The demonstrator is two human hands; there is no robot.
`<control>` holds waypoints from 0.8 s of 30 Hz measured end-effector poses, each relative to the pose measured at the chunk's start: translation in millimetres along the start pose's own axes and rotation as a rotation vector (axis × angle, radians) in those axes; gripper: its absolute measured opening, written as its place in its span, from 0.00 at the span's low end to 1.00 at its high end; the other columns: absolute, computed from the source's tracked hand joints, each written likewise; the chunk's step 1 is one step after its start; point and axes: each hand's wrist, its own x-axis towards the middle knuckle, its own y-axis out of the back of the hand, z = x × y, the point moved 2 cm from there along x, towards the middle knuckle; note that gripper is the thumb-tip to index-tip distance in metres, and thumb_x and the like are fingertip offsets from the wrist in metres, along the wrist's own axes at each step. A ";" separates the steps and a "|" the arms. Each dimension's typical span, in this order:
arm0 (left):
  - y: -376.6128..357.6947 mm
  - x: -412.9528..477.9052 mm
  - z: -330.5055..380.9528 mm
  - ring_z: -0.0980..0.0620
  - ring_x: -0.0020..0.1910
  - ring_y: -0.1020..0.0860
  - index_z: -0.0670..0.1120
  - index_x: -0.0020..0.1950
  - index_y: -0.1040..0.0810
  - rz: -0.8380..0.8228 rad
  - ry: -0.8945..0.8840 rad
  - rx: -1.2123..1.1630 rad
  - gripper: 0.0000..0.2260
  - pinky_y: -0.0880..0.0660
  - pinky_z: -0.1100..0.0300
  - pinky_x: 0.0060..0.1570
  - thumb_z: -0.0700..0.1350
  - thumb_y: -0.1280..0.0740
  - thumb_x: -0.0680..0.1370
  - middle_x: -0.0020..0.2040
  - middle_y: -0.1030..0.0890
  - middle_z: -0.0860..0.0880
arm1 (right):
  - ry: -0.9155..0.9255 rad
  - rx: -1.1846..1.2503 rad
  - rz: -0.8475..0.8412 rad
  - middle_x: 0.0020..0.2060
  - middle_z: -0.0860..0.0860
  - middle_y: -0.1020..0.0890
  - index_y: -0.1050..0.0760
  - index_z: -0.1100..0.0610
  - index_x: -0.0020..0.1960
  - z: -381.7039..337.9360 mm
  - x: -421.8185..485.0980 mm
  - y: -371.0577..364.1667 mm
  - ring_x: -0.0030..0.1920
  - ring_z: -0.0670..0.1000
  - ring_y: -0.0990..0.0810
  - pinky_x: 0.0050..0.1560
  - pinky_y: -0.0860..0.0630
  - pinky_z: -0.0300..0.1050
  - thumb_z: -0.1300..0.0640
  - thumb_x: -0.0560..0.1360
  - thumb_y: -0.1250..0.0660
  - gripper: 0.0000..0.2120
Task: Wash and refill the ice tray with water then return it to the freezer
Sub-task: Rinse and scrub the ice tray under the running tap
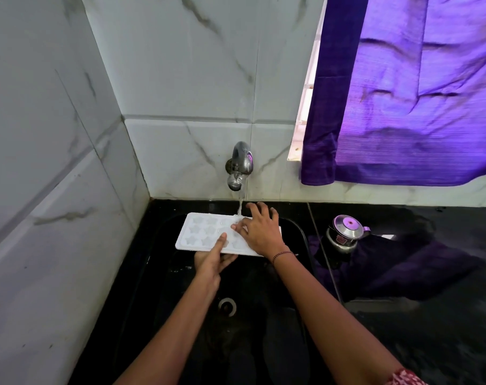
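Holding a white ice tray [205, 232] with star-shaped pockets over the black sink [158, 273], up near the back wall and roughly level. Gripping its near long edge with the left hand [212, 259]: thumb laid on top across a pocket, other fingers curled underneath, so properly clamped on it. Pressing on the right end with the right hand [259, 229], fingers spread and fairly straight, palm over the tray, not pinching anything.

Running the steel tap [240, 165] as well, with a thin stream of water [240, 202] landing on the tray's far edge, right by the right fingertips. Can't tell the water level in the pockets, too pale to read.

Wearing a dark thread band [282, 254] on the right wrist, plus a scrap of red patterned sleeve [403, 377] at the bottom edge.

Also in shot: a round metal drain [227, 306] in the sink floor, nearer the camera than the tray. Off to the right on the glossy black counter [430, 315], a small steel pot [344, 234] with its lid on, close to the sink rim. Up top right, a purple curtain [403, 93] hanging over a window. Grey-veined white tiles [180, 79] behind and to the left.
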 end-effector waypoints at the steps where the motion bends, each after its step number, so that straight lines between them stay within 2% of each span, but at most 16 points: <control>1: -0.2 0.8 0.3 0.46 0.42 0.18 0.43 0.56 0.25 -0.009 -0.005 -0.002 0.13 0.18 0.54 0.35 0.39 0.28 0.72 0.51 0.19 0.41 | 0.012 0.001 -0.026 0.74 0.51 0.41 0.24 0.49 0.63 -1.3 0.8 -0.4 0.74 0.56 0.48 0.72 0.51 0.62 0.36 0.78 0.50 0.26; 4: 1.0 4.9 3.3 0.45 0.43 0.18 0.43 0.58 0.25 -0.017 -0.035 0.005 0.15 0.18 0.55 0.34 0.41 0.28 0.73 0.50 0.18 0.42 | 0.047 0.077 -0.124 0.74 0.51 0.43 0.29 0.47 0.68 0.4 1.3 1.2 0.75 0.56 0.51 0.72 0.53 0.63 0.34 0.76 0.49 0.27; 7: -0.3 7.1 5.2 0.45 0.41 0.17 0.42 0.59 0.25 -0.033 -0.052 0.031 0.16 0.18 0.56 0.33 0.44 0.28 0.73 0.49 0.17 0.42 | 0.036 0.135 -0.183 0.75 0.51 0.44 0.35 0.50 0.71 3.7 -1.7 4.2 0.75 0.55 0.52 0.72 0.55 0.66 0.32 0.74 0.47 0.32; 10: -3.5 9.4 8.7 0.46 0.42 0.17 0.41 0.60 0.24 -0.017 -0.090 0.030 0.17 0.20 0.58 0.29 0.45 0.28 0.74 0.51 0.18 0.43 | 0.064 0.168 -0.314 0.77 0.52 0.55 0.50 0.54 0.76 -0.6 -6.4 1.4 0.76 0.54 0.61 0.70 0.63 0.69 0.29 0.70 0.42 0.45; 12: -5.8 10.7 11.5 0.46 0.38 0.17 0.42 0.58 0.25 -0.040 -0.073 0.035 0.14 0.20 0.58 0.28 0.47 0.31 0.76 0.47 0.18 0.43 | 0.114 0.073 -0.342 0.77 0.52 0.59 0.54 0.56 0.77 0.0 -8.4 -0.4 0.76 0.55 0.63 0.67 0.65 0.71 0.29 0.66 0.36 0.52; 13: -6.2 11.8 11.7 0.47 0.35 0.17 0.43 0.58 0.26 -0.060 -0.052 0.043 0.14 0.20 0.57 0.29 0.48 0.32 0.76 0.45 0.18 0.44 | 0.132 0.017 -0.330 0.77 0.53 0.58 0.54 0.57 0.77 1.8 -8.8 -0.7 0.76 0.56 0.63 0.67 0.65 0.72 0.31 0.66 0.34 0.52; 17: 2.6 18.9 10.5 0.45 0.34 0.17 0.41 0.58 0.27 -0.096 0.072 0.090 0.14 0.19 0.55 0.32 0.49 0.35 0.78 0.44 0.19 0.40 | 0.161 -0.122 -0.222 0.75 0.54 0.51 0.46 0.59 0.74 5.8 -8.4 0.8 0.76 0.57 0.60 0.67 0.61 0.74 0.49 0.72 0.32 0.37; 21: 12.5 22.8 14.9 0.44 0.40 0.19 0.41 0.60 0.28 -0.110 0.158 0.080 0.15 0.19 0.57 0.30 0.47 0.35 0.77 0.44 0.20 0.42 | 0.184 -0.195 -0.166 0.75 0.54 0.51 0.44 0.58 0.73 5.4 -7.5 1.1 0.76 0.58 0.61 0.66 0.63 0.75 0.52 0.72 0.32 0.35; 24: 16.1 25.0 18.7 0.44 0.42 0.20 0.40 0.60 0.28 -0.060 0.112 -0.008 0.15 0.19 0.57 0.30 0.43 0.32 0.76 0.46 0.20 0.41 | 0.193 -0.214 -0.123 0.75 0.55 0.51 0.44 0.58 0.74 3.4 -7.1 0.1 0.76 0.59 0.61 0.65 0.64 0.75 0.53 0.71 0.32 0.36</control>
